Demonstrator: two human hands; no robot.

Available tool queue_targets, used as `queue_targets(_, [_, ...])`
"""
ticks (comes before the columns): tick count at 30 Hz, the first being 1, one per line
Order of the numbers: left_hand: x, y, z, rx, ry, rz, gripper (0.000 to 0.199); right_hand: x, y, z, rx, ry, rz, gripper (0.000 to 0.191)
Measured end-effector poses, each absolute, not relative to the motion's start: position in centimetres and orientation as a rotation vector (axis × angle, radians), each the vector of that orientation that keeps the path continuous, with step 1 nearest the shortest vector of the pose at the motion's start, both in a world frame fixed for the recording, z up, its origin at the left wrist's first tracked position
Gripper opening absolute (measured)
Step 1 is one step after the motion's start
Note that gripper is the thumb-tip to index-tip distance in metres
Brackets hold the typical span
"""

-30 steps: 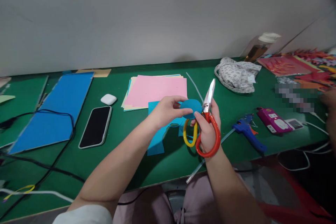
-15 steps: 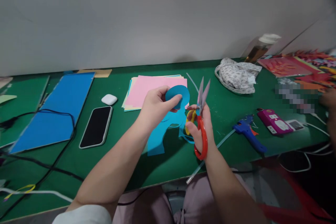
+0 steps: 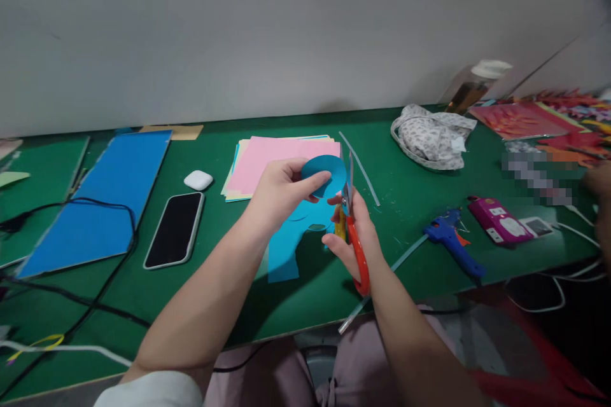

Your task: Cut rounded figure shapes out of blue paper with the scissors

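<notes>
My left hand (image 3: 286,189) pinches a round blue paper piece (image 3: 329,172) between thumb and fingers, above the table's middle. My right hand (image 3: 356,235) holds scissors (image 3: 359,254) with one red and one yellow handle, the blades pointing up at the right edge of the round piece. Below the hands lies a blue paper sheet (image 3: 284,254) with a curved cut edge. Behind my left hand is a stack of coloured paper (image 3: 286,147), pink on top.
On the left are a phone (image 3: 175,229), a white case (image 3: 198,180), a blue board (image 3: 105,197) and black cables. To the right are a patterned cloth (image 3: 429,140), a blue glue gun (image 3: 453,245), a purple box (image 3: 499,221), a bottle (image 3: 477,86) and part of another person's hand.
My right hand has moved left with the scissors, bringing the blades beside the round piece. The blades look turned and closer together. My left hand has barely moved.
</notes>
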State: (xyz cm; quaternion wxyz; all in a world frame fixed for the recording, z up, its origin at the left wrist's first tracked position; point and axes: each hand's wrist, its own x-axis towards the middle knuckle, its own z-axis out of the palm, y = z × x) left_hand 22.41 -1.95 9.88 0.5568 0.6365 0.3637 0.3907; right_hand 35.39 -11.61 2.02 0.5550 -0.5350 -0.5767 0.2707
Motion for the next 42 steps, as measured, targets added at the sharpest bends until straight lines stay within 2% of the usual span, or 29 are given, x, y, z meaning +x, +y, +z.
queue_targets(13, [22.98,-2.42,9.24,1.518,0.899,1.028,0.023,35.49,-11.80,2.37,-1.251,-1.318,0.732,0.083])
queue_targets(42, [23.33,-2.78,9.00,1.498,0.866,0.968,0.024,35.34,-11.97,2.91,-1.290,-1.217,0.784,0.082])
